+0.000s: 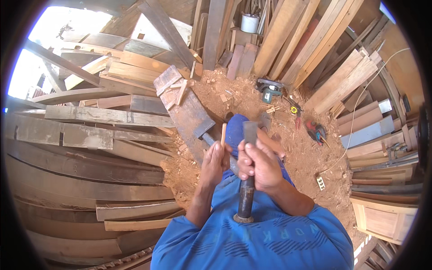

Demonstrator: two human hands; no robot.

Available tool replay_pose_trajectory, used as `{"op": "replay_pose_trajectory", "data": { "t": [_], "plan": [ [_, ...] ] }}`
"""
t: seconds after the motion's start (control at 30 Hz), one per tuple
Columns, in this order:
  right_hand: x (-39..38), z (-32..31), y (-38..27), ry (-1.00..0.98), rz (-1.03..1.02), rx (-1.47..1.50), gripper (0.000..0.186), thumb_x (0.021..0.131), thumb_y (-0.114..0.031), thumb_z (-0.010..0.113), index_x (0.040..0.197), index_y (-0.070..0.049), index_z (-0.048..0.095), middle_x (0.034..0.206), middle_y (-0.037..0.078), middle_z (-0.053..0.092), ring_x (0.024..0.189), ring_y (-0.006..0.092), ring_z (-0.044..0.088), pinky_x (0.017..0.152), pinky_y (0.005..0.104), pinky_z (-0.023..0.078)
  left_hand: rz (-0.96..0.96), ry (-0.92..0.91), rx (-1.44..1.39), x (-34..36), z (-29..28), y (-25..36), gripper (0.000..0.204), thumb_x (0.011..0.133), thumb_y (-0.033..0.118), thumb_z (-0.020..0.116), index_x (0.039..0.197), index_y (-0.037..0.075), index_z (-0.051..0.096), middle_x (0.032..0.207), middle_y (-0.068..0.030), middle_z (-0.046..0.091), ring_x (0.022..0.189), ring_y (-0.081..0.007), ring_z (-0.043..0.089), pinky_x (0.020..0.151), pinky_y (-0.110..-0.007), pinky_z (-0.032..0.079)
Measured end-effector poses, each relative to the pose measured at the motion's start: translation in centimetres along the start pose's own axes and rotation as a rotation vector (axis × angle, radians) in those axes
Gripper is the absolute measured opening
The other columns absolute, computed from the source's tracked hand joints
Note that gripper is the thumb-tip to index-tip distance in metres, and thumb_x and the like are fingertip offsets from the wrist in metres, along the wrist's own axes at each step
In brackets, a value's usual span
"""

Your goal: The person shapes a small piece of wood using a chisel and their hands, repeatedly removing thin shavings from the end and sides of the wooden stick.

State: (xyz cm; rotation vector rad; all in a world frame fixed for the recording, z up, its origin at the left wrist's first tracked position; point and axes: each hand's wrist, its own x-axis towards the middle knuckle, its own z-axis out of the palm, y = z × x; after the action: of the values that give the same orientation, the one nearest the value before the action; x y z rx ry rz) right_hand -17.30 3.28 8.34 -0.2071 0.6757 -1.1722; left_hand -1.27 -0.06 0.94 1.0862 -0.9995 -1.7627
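My right hand (263, 164) is closed around a chisel (245, 198), whose broad grey blade points away from me. Its dark round handle reaches back to my blue shirt. Beside it, my left hand (215, 162) pinches a thin light wooden stick (223, 134), held upright. A worn plank (186, 105) slopes away beyond my left hand, with small wood scraps (181, 91) at its far end. On its near part lies a dark block (204, 128) joined to a grey shaft that runs behind my hands; I cannot tell if it is a mallet.
Sawdust and chips cover the floor (315, 153). To the right of the plank lie a green circular saw (268, 90), a yellow tape measure (294, 110) and a red and blue power tool (316, 131). A pale cord (344, 150) ends at a white socket strip (320, 182). Stacked boards (90, 157) line the left.
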Motion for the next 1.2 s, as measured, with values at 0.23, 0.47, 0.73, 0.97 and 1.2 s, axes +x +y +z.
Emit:
{"op": "replay_pose_trajectory", "data": {
  "t": [0.23, 0.47, 0.73, 0.97, 1.2],
  "plan": [
    [-0.7, 1.4, 1.4, -0.107, 0.042, -0.184, 0.018, 0.101, -0.024, 0.042, 0.102, -0.007, 0.047, 0.068, -0.002, 0.039, 0.047, 0.0051, 0.036, 0.047, 0.026, 0.041, 0.445, -0.004, 0.551, 1.3, 1.7, 2.2, 0.034, 0.104, 0.025, 0.037, 0.092, 0.0, 0.058, 0.071, -0.0081, 0.059, 0.061, -0.0217, 0.057, 0.058, -0.034, 0.046],
    [-2.9, 1.6, -0.2, -0.01, -0.157, -0.189, 0.018, 0.102, -0.023, 0.042, 0.1, -0.006, 0.046, 0.065, -0.001, 0.04, 0.049, 0.0059, 0.037, 0.045, 0.0248, 0.04, 0.43, -0.128, 0.714, -2.3, 2.1, 1.3, 0.032, 0.102, 0.022, 0.041, 0.081, 0.001, 0.052, 0.065, -0.015, 0.051, 0.054, -0.0275, 0.05, 0.054, -0.036, 0.042],
    [-0.3, -2.3, -4.0, 0.087, -0.259, -0.503, 0.023, 0.097, -0.025, 0.054, 0.095, -0.003, 0.053, 0.066, 0.0, 0.05, 0.049, 0.0035, 0.043, 0.044, 0.021, 0.039, 0.126, -0.044, 0.397, -3.4, -1.0, -2.8, 0.025, 0.101, 0.025, 0.048, 0.091, 0.004, 0.056, 0.068, 0.0002, 0.052, 0.061, -0.0077, 0.049, 0.055, -0.024, 0.04],
    [2.5, -3.3, -3.3, 0.059, -0.369, -0.946, 0.021, 0.093, -0.021, 0.063, 0.097, -0.001, 0.059, 0.08, 0.001, 0.06, 0.068, 0.0065, 0.052, 0.063, 0.0244, 0.046, 0.154, -0.211, 0.234, 0.2, 1.9, -0.9, 0.016, 0.1, 0.017, 0.05, 0.095, 0.003, 0.056, 0.073, -0.0001, 0.056, 0.06, -0.0061, 0.051, 0.055, -0.022, 0.044],
    [2.6, -5.0, -3.0, 0.076, -0.309, -0.88, 0.019, 0.096, -0.016, 0.056, 0.104, 0.0, 0.06, 0.088, 0.004, 0.061, 0.075, 0.0069, 0.053, 0.068, 0.025, 0.046, -0.112, -0.318, 0.05, -0.5, 1.4, -0.8, 0.031, 0.104, 0.029, 0.04, 0.096, 0.005, 0.058, 0.066, 0.0012, 0.05, 0.052, -0.005, 0.044, 0.047, -0.021, 0.036]
  ]
}}
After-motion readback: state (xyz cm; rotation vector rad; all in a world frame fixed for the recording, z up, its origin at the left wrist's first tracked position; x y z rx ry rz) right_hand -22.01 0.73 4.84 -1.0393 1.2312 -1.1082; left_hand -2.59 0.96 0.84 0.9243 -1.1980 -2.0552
